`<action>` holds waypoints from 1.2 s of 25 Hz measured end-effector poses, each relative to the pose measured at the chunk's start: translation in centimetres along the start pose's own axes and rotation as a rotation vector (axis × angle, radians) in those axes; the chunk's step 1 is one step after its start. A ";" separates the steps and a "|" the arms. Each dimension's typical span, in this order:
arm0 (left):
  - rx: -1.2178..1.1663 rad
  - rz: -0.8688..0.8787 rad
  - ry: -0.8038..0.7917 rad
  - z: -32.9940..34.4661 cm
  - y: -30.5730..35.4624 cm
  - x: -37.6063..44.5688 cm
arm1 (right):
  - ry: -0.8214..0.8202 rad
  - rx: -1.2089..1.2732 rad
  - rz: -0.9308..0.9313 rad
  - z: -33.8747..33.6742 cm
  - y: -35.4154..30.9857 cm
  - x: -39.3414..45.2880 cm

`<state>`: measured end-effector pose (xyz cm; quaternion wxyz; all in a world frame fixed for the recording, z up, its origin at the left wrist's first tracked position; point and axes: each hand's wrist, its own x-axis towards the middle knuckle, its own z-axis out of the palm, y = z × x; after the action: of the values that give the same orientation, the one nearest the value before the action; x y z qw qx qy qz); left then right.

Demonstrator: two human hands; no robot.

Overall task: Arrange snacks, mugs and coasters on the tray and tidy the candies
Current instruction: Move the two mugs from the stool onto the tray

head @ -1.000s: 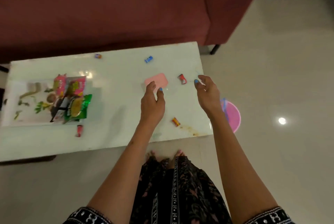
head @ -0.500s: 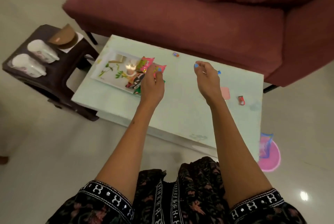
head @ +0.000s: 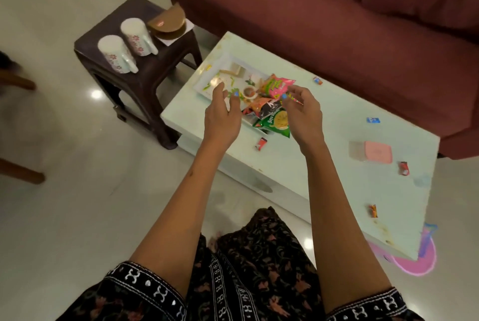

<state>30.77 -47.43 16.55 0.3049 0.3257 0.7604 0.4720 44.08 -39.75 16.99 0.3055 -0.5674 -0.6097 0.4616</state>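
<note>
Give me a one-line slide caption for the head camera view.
Both hands, left hand and right hand, hover open over snack packets on the tray; two mugs wait on the side stool.

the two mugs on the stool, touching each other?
Apart. The head view shows the near mug and the far mug lying on the dark stool with a strip of stool top visible between them.

Both hands are shifted from over the pink box to above the tray and snack packets. Left hand and right hand are spread wider apart. The stool with mugs is brought fully into view.
</note>
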 end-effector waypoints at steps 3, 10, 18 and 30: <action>-0.029 -0.030 0.060 -2.2 -1.3 1.6 | -0.047 -0.043 -0.023 3.5 -1.4 1.1; 0.014 -0.082 0.175 -6.9 -2.1 8.7 | -0.235 -0.096 -0.110 10.6 -6.7 7.4; 0.060 -0.305 0.245 -10.4 -4.0 15.9 | -0.509 -0.251 -0.154 18.4 -9.8 14.2; 0.120 -0.381 0.414 -17.2 -7.4 25.4 | -0.676 -0.483 -0.268 29.9 -12.4 19.2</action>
<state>0.68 -38.99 12.16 0.2066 0.0909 0.8805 0.4169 8.90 -26.66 13.81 0.0043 -0.3555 -0.8341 0.4218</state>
